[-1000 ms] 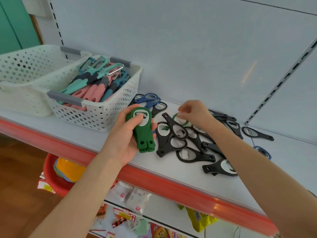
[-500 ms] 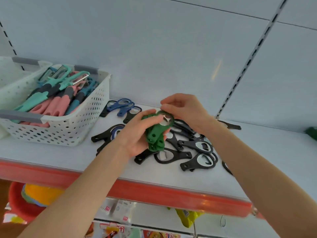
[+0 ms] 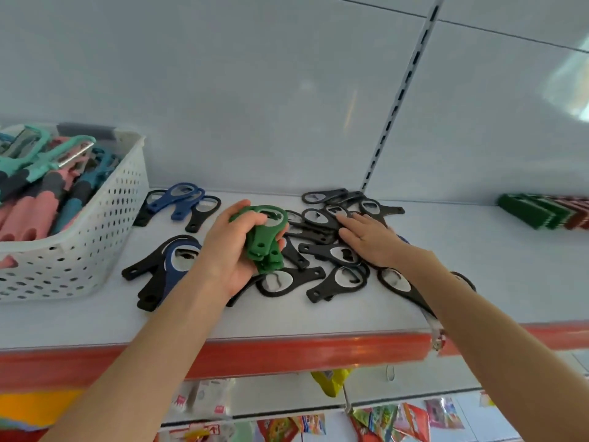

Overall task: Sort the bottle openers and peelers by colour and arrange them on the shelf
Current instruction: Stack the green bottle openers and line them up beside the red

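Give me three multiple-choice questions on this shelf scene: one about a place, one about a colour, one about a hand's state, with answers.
1. Where do the teal, pink and blue handled peelers lie?
A. in the white perforated plastic basket
B. hanging on the back wall
C. on the lower shelf

2. What colour is the stack of plastic bottle openers that the left hand grips?
A. black
B. green
C. blue

3. How is the right hand?
A. curled round a peeler
B. fingers straight, over the pile of black plastic bottle openers
C. gripping the basket's rim

Answers: A, their handles stick out of the basket; B, the gripped stack is green; B, its fingers lie straight and hold nothing.
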The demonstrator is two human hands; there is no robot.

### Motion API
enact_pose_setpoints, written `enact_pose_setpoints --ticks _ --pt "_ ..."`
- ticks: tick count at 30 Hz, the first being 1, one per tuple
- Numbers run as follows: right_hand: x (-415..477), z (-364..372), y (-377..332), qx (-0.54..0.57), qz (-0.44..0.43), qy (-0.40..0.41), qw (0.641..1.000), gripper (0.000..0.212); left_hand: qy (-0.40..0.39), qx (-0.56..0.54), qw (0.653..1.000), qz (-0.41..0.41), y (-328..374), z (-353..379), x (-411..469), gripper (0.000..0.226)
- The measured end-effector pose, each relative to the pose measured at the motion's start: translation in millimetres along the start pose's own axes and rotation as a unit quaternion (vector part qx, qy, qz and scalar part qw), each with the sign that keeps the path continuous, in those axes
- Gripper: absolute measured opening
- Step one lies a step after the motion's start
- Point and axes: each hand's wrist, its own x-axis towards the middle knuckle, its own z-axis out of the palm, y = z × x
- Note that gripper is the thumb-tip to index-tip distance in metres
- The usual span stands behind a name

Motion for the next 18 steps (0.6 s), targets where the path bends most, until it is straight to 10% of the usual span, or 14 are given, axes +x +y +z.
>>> enact_pose_setpoints --ticks 5,9,14,18 --pt "-37.3 -20.6 -28.2 0.272 0.001 0.185 0.944 0.038 -0.010 0.033 0.999 0.034 -9.6 16.4 -0.2 0.020" --pt "-77.4 -26.3 -62.1 0.557 -0.014 0.037 0.829 0.017 0.030 0.066 0.993 0.093 -24.6 39.6 6.3 0.039" --pt "-88.9 -25.4 -53.7 0.640 -0.058 0.029 0.766 0.027 0.014 0.110 0.983 0.148 -47.3 70.2 7.0 0.047" --pt "-93.4 -37.4 -5.8 0.617 -0.058 0.052 0.783 0.027 -0.040 0.180 0.977 0.108 -65.4 92.4 13.4 0.048"
